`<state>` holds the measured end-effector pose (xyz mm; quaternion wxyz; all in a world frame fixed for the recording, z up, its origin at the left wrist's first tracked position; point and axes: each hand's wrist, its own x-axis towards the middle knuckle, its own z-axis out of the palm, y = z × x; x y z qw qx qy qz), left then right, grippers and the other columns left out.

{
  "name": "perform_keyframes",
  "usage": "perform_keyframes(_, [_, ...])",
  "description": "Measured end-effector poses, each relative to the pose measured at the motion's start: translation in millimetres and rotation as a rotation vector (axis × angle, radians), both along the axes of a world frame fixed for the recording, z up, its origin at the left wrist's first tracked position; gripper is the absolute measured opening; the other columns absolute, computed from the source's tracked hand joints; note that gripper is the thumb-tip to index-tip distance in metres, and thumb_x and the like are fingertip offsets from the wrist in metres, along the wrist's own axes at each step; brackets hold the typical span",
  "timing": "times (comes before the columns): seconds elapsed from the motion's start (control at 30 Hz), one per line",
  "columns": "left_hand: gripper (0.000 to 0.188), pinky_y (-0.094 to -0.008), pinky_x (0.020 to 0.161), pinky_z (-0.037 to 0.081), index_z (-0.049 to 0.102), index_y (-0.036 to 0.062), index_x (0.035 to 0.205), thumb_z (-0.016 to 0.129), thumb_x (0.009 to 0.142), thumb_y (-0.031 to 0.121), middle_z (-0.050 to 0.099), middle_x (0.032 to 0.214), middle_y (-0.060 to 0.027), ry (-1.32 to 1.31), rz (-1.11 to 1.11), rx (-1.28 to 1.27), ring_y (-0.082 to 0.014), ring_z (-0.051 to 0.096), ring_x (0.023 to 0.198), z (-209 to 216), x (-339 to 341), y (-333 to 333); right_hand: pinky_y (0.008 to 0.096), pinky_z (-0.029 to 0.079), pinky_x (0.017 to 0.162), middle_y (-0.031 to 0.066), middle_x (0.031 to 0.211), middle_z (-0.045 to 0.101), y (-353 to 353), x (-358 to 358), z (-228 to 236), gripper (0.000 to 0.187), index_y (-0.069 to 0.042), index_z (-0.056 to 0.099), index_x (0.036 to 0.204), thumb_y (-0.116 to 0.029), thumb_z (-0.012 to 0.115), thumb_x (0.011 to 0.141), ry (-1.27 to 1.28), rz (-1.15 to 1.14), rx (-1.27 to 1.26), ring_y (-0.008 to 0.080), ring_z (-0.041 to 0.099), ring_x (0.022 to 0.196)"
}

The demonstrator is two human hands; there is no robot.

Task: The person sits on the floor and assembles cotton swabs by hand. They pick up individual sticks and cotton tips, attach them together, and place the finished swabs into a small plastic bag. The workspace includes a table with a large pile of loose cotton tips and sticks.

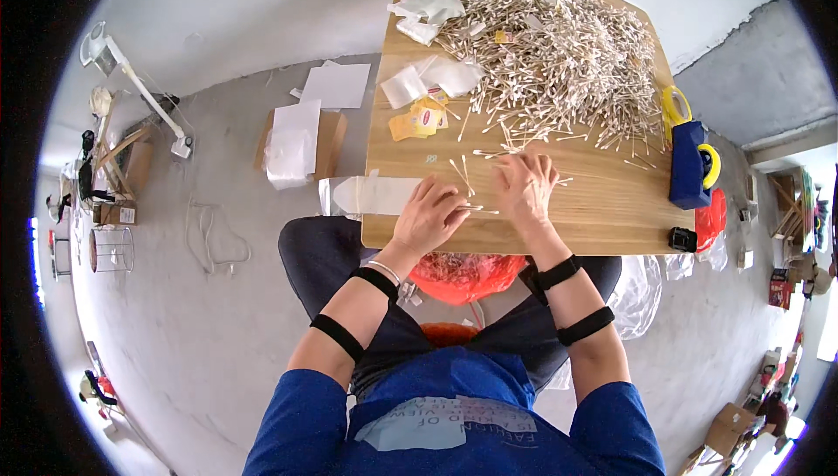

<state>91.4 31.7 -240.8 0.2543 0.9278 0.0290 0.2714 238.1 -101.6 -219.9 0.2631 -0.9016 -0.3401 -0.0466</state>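
A big heap of cotton swabs (559, 57) covers the far right of the wooden table (611, 205). Near the front edge, my left hand (429, 216) is closed round a few cotton swabs, whose tips (478, 209) stick out to the right. My right hand (526, 186) is curled, fingers down, just before the heap; swab ends show on both sides of it, and its fingertips are partly hidden. Between the hands lie some loose swabs (467, 175). A clear plastic bag with a white strip (375, 196) lies flat left of my left hand.
Yellow cards (419, 120) and clear plastic bags (449, 76) lie on the table's left side. A blue tape dispenser (688, 166) stands at the right edge, above a small black box (683, 238). A red plastic bag (467, 278) sits below the front edge, between my knees.
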Motion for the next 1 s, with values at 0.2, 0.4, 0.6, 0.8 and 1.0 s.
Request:
perform_keyframes(0.2, [0.03, -0.0405, 0.092, 0.047, 0.064, 0.0104, 0.098, 0.077, 0.07, 0.015, 0.059, 0.103, -0.006, 0.03, 0.001, -0.109, -0.0324, 0.055, 0.104, 5, 1, -1, 0.0457, 0.035, 0.092, 0.005, 0.104, 0.06, 19, -28, -18, 0.02, -0.015, 0.07, 0.097, -0.02, 0.071, 0.078, 0.046, 0.143, -0.017, 0.0284, 0.05, 0.107])
perform_keyframes(0.4, [0.038, -0.0406, 0.097, 0.046, 0.064, 0.0063, 0.104, 0.077, 0.07, 0.016, 0.06, 0.108, -0.0093, 0.073, 0.068, -0.096, -0.0319, 0.054, 0.111, 6, 2, -3, 0.0458, 0.038, 0.086, 0.0041, 0.101, 0.059, 0, -29, -18, 0.017, -0.013, 0.069, 0.093, -0.012, 0.068, 0.075, 0.099, 0.285, 0.001, 0.0304, 0.051, 0.103])
perform_keyframes(0.6, [0.035, -0.0406, 0.097, 0.046, 0.065, 0.0072, 0.101, 0.079, 0.071, 0.018, 0.061, 0.11, -0.0079, 0.041, -0.004, -0.053, -0.0302, 0.054, 0.112, -2, 2, 2, 0.0461, 0.037, 0.09, 0.0055, 0.109, 0.055, 6, 12, -11, 0.025, -0.014, 0.066, 0.104, -0.014, 0.068, 0.079, -0.093, 0.053, -0.037, 0.0296, 0.047, 0.107])
perform_keyframes(0.8, [0.029, -0.0389, 0.094, 0.047, 0.064, 0.0079, 0.095, 0.077, 0.071, 0.017, 0.06, 0.106, -0.0063, 0.01, 0.001, -0.054, -0.0278, 0.055, 0.108, 0, 2, 1, 0.0453, 0.035, 0.091, 0.0036, 0.102, 0.058, 15, 35, -3, 0.008, -0.015, 0.066, 0.09, -0.018, 0.067, 0.082, -0.028, 0.072, -0.155, 0.0276, 0.047, 0.107])
perform_keyframes(1.0, [0.042, -0.0424, 0.097, 0.047, 0.061, 0.0069, 0.106, 0.08, 0.07, 0.017, 0.059, 0.114, -0.0085, 0.026, -0.008, -0.022, -0.0316, 0.055, 0.11, -2, 1, 3, 0.0463, 0.035, 0.091, 0.0014, 0.096, 0.064, 19, 46, 1, 0.008, -0.015, 0.065, 0.089, -0.02, 0.067, 0.082, -0.046, 0.009, 0.026, 0.0274, 0.05, 0.105])
